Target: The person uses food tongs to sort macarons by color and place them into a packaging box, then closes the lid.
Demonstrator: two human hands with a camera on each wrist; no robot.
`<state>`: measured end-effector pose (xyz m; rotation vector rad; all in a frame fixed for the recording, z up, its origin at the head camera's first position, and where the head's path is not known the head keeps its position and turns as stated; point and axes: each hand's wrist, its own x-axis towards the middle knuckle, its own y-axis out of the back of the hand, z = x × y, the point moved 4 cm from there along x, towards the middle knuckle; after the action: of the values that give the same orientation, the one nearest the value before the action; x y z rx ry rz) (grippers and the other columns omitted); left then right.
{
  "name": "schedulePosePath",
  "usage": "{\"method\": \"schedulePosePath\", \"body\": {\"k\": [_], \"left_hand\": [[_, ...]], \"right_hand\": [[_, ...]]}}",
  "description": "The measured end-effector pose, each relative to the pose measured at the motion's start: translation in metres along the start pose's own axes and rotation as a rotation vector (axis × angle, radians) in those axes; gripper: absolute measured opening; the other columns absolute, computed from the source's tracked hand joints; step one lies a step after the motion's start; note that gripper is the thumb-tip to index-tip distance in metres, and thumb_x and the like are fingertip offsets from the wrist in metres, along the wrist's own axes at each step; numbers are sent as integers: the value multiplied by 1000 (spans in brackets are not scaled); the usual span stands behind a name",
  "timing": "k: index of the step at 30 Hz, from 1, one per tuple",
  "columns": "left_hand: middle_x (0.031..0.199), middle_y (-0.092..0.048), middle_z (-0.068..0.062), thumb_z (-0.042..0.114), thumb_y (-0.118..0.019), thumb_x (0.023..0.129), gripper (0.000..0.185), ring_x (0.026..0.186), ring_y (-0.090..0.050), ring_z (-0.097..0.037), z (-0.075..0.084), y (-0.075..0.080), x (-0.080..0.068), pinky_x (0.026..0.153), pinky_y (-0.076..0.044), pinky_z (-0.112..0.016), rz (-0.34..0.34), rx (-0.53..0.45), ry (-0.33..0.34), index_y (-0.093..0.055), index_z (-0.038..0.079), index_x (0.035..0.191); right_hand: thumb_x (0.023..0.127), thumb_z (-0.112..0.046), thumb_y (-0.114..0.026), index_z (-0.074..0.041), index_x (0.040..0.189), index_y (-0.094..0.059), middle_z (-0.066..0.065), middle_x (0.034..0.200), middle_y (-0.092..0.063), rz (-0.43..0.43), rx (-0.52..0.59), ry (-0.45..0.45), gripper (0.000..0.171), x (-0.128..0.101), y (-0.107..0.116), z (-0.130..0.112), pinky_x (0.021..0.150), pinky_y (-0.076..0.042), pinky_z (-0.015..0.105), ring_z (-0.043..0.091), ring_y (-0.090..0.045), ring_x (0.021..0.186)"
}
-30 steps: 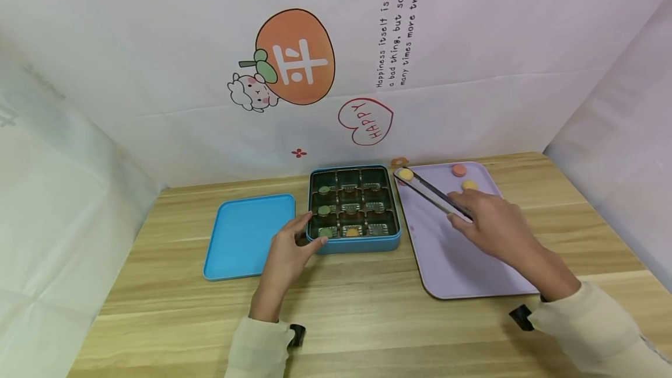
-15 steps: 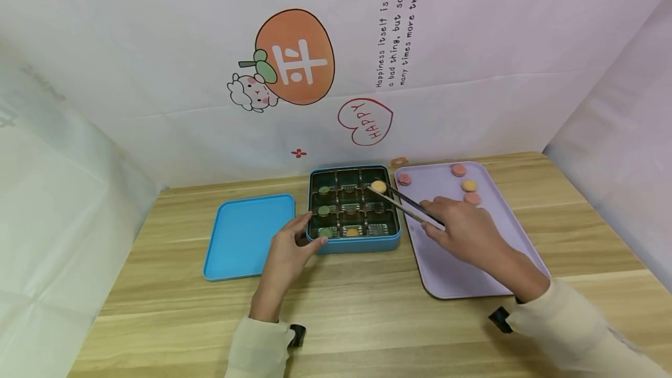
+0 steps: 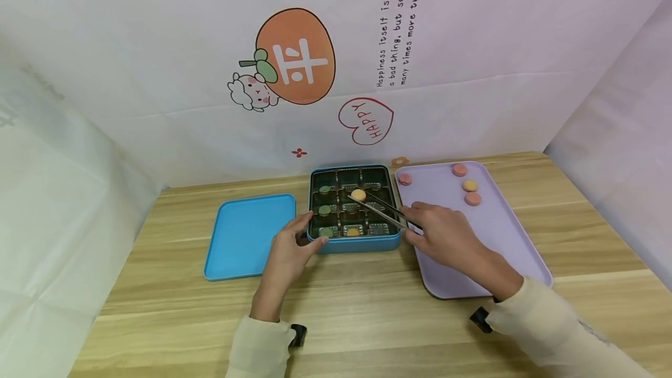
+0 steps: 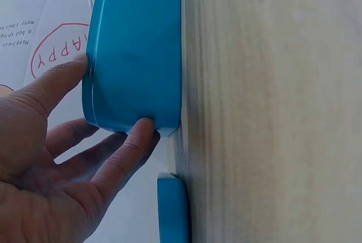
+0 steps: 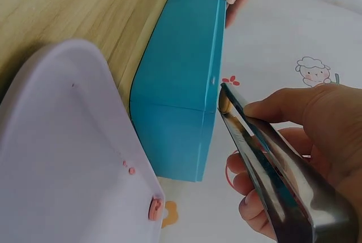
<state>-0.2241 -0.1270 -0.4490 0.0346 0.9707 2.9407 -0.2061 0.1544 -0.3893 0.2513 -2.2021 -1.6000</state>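
My left hand (image 3: 287, 249) holds the front left corner of a blue tin box (image 3: 362, 245); in the left wrist view its thumb (image 4: 68, 76) lies at the rim. My right hand (image 3: 446, 235) grips metal tongs (image 5: 283, 181). Between the tong tips is a yellow macaron (image 3: 359, 195), over the middle column of the box's divided insert. Green macarons (image 3: 325, 210) fill the left column, and another yellow macaron (image 3: 353, 231) sits in the front middle compartment. The right wrist view shows the tong tips just above the box rim.
A lilac tray (image 3: 472, 255) right of the box bears pink macarons (image 3: 472, 198) and a yellow one (image 3: 469, 185). Left of the box lies a blue lid (image 3: 252, 238). Behind the wooden table (image 3: 346, 319) hangs a printed white cloth (image 3: 210, 34).
My right hand has moved left, carrying the yellow macaron in the tongs from the tray's far left corner to over the box's middle column. The left hand stays at the box corner.
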Motion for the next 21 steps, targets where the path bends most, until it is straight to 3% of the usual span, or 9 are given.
{"method": "schedulePosePath", "body": {"k": [6,21], "left_hand": [[163,-46,-17,24,-82,94,70,154,-38,-40,0,-1,0,116,-44,-58,-3,6,3,-52,10,155],[163,-46,-18,23,-82,94,70,154,-37,-41,2,-1,-1,118,-42,-59,-6,2,1,-51,8,155]], "right_hand": [[92,-14,-73,-1,126,-76,13,111,-76,0,2,1,36,2,-4,-1,49,-46,36,32,-72,82],[93,-15,-75,-2,128,-75,11,110,-76,-21,-1,-12,37,-1,-5,-1,48,-44,34,30,-72,82]]}}
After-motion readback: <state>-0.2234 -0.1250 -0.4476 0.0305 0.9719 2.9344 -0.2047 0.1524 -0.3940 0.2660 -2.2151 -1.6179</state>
